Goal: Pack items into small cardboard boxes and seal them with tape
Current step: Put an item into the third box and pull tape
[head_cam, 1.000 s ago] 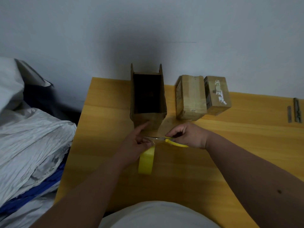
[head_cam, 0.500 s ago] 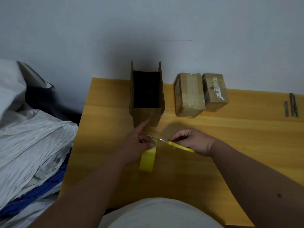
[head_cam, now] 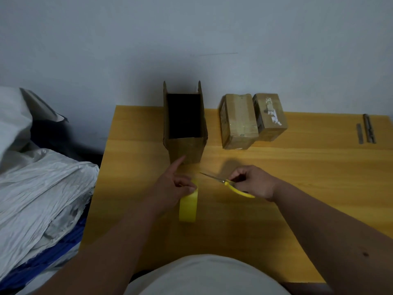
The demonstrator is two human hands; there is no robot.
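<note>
Far left of your left hand, off the table edge: a heap of crumpled grey-white sheeting (head_cam: 38, 188) with a blue layer showing under it.

Your left hand (head_cam: 172, 188) is over the wooden table (head_cam: 297, 167). Thumb and curled fingers pinch the top end of a strip of yellow tape (head_cam: 188, 206); the index finger sticks out straight, its tip against or just in front of the lower front of the open box. The strip hangs from the pinch toward you. You cannot tell whether its free end touches the table.

Just beyond that hand: an open cardboard box (head_cam: 185, 124), upright, flaps up, inside dark. Contents cannot be made out.

To the right of your left hand, apart from it, your right hand (head_cam: 253, 182) is curled round the yellow handles of a pair of scissors (head_cam: 225, 182). The blades point left toward the tape and stop short of it; they look nearly together.

Beyond your right hand, by the wall: two taped boxes, side by side and touching. The larger taped box (head_cam: 238, 122) is on the left, the smaller taped box (head_cam: 270, 116) on the right, with torn white label scraps on top.

Far right of your right hand, near the table's back edge: two thin metal strips (head_cam: 366, 129), lying parallel.
</note>
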